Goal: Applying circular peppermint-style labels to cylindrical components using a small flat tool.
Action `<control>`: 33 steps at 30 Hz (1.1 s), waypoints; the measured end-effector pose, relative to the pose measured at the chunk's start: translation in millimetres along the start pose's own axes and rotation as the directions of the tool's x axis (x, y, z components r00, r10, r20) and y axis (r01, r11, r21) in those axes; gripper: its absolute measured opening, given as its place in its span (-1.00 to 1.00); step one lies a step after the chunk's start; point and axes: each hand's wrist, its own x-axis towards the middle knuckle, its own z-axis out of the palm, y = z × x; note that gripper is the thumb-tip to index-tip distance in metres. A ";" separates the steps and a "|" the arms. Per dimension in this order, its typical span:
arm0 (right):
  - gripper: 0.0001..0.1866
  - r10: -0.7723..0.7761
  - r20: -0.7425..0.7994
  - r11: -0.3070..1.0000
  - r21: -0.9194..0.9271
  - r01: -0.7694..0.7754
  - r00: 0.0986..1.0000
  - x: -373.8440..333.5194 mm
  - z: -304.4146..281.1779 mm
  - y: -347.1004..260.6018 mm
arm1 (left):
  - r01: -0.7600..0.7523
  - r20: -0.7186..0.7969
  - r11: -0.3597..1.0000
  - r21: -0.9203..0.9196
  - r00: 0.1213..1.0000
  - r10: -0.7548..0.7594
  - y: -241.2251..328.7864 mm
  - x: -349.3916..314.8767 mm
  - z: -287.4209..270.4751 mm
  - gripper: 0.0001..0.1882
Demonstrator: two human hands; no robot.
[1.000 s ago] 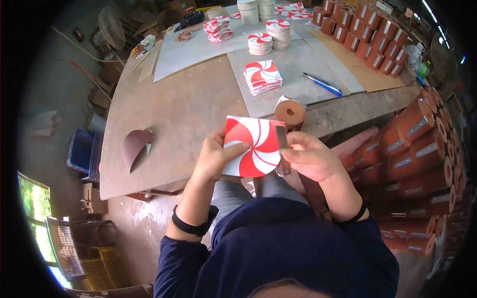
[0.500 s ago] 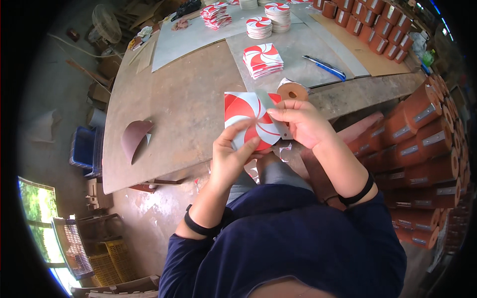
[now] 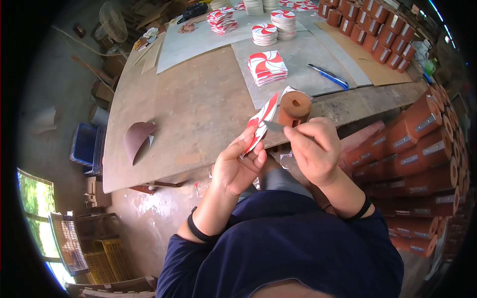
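Observation:
My left hand [image 3: 242,161] grips a red-and-white swirl card [image 3: 262,121] between thumb and fingers. The card is tilted steeply, its patterned side turned to the right. Pinched in my right hand [image 3: 315,151] is a thin grey blade [image 3: 273,126], its tip against or just beside the card's face; I cannot tell if they touch. Right behind the blade, a brown cylinder [image 3: 295,105] with a hole in its top stands at the table edge. A squared stack of swirl cards [image 3: 268,68] lies farther back, with a blue utility knife [image 3: 328,76] to its right.
Round swirl-topped stacks [image 3: 264,35] and a loose card pile [image 3: 222,21] stand farther back on the table [image 3: 184,109]. Brown cylinders are heaped at the back right [image 3: 367,25] and along my right side [image 3: 420,149]. A curved brownish piece [image 3: 139,139] lies at the left.
The card has turned from nearly facing me to steeply tilted. My right hand has drawn the blade off the card's face and moved right and down, uncovering the brown cylinder.

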 end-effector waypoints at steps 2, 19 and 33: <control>-0.77 -0.139 -0.003 0.987 -0.087 0.138 0.990 2.6 0.2 -4.5 | 0.002 0.014 1.000 -0.007 1.000 -0.002 -0.1 -1.3 0.1 -0.73; -0.76 -0.084 0.022 0.975 -0.203 0.086 0.996 3.8 -1.9 -11.8 | -0.054 -0.023 0.998 -0.037 0.998 0.053 -6.7 -6.7 6.0 -0.71; -0.85 -0.138 0.011 0.970 -0.201 0.138 0.990 1.5 6.9 -17.3 | -0.085 -0.030 0.995 -0.046 0.996 0.083 -10.2 -9.8 6.7 -0.72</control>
